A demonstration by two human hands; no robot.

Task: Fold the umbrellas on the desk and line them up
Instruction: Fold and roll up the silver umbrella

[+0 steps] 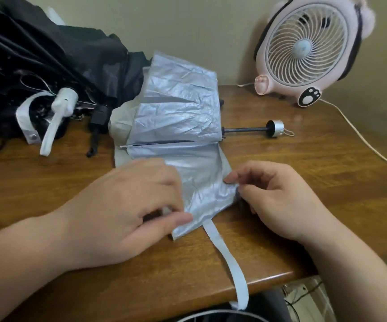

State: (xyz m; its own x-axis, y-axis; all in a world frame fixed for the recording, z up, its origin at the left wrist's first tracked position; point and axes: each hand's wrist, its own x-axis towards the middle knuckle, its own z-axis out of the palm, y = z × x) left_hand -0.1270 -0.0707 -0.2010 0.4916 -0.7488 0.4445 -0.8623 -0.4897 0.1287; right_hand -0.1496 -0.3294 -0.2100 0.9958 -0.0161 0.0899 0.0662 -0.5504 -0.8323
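Strap (pixel 229 256) hangs off the near edge of the tabletop (pixel 304 159), rooted just nearside of the left grip (pixel 127 205). Head view: the left grip is clamped on the near-left hem of the silver umbrella (pixel 178 105), thumb along the edge, fingers on top. The right grip (pixel 278 198) pinches the opposite hem between thumb and forefinger. One canopy panel lies flat on the tabletop between the two grips. The rest of the canopy is bunched beyond them, with a rib (pixel 171 142) running across just past the fingertips. The shaft and silver handle (pixel 274 128) stick out beyond the right grip. My read: the step is smoothing one panel into a pleat before rolling. Keep tension even between the grips, crease along the rib line and lay every pleat the same way. Leave the strap outside so it ends up on top of the roll. The shaft looks extended, so it probably needs collapsing before wrapping. The black umbrella (pixel 48 54) is heaped beyond and left of the left grip, not yet folded, so it's early in the task. The fan (pixel 304 49) sits well beyond the right grip and its cable (pixel 362 140) runs past on the outside, so keep the lined-up row clear of both.
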